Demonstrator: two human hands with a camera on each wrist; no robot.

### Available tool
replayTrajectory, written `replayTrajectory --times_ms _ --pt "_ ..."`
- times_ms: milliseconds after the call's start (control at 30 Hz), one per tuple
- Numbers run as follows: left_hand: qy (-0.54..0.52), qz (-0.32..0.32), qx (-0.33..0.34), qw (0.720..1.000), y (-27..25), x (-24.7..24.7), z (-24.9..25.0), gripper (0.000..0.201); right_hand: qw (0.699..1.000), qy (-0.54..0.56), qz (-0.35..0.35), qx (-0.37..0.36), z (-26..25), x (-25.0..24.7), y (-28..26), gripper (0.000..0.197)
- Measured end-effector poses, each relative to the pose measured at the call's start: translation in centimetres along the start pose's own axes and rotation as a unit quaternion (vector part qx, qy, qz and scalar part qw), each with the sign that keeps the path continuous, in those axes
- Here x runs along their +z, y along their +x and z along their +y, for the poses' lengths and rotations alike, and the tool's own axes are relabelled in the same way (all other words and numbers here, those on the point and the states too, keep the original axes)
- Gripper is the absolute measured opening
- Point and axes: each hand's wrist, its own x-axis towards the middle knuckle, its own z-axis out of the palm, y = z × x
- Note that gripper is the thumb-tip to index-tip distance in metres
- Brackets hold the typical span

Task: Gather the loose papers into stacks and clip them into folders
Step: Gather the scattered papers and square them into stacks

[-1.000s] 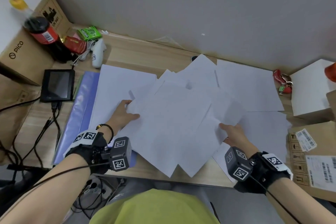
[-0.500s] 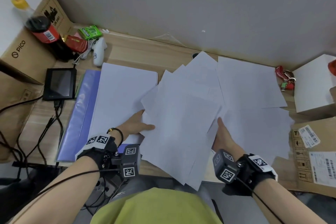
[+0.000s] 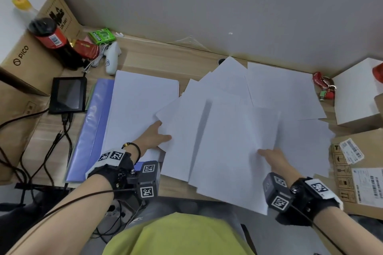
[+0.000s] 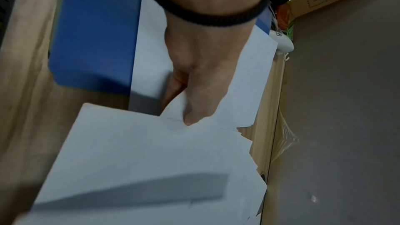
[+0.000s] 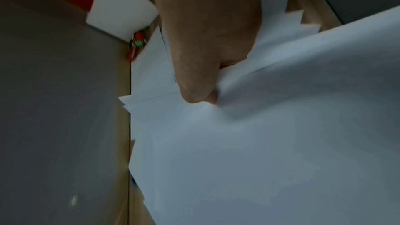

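Note:
Several loose white sheets [image 3: 223, 130] lie fanned over the middle of the wooden desk. My left hand [image 3: 154, 137] pinches the left edge of the fan, thumb on top [image 4: 194, 107], fingers under the paper. My right hand [image 3: 271, 156] grips the right side of the top sheets [image 5: 259, 143], thumb over them. A neat white stack [image 3: 141, 107] rests on an open blue folder [image 3: 91, 128] to the left. More sheets [image 3: 284, 91] stay flat at the back right.
A small black screen [image 3: 68, 94] with cables, a cola bottle [image 3: 51, 37], a white controller [image 3: 112, 58] and cardboard boxes [image 3: 27, 60] crowd the left. A white box [image 3: 356, 93], red keyring [image 3: 323, 87] and labelled carton [image 3: 360, 172] stand at the right.
Both hands have drawn the fanned sheets together and toward me; the right hand shifted rightward along the sheets' edge. The camera view has moved closer.

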Motion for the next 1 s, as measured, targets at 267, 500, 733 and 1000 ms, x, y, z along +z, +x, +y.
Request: replayTrajectory --times_ms 267,500,733,1000 --pt "-0.048 0.003 0.032 0.998 0.3 0.9 1.1 0.063 1.0 -0.015 0.017 0.011 -0.9 -2.1 -1.1 0.049" --pt "0.036 -0.023 0.033 0.999 0.2 2.6 1.2 0.069 0.998 0.044 -0.046 0.016 -2.4 2.7 -2.6 0.058" --pt "0.017 -0.092 0.002 0.996 -0.4 4.3 0.1 0.07 0.995 0.047 -0.088 0.021 -3.4 3.7 -3.2 0.075" --pt "-0.023 -0.048 -0.019 0.998 -0.5 4.1 -0.1 0.046 0.998 -0.027 -0.06 0.012 -2.0 2.6 -2.9 0.062"
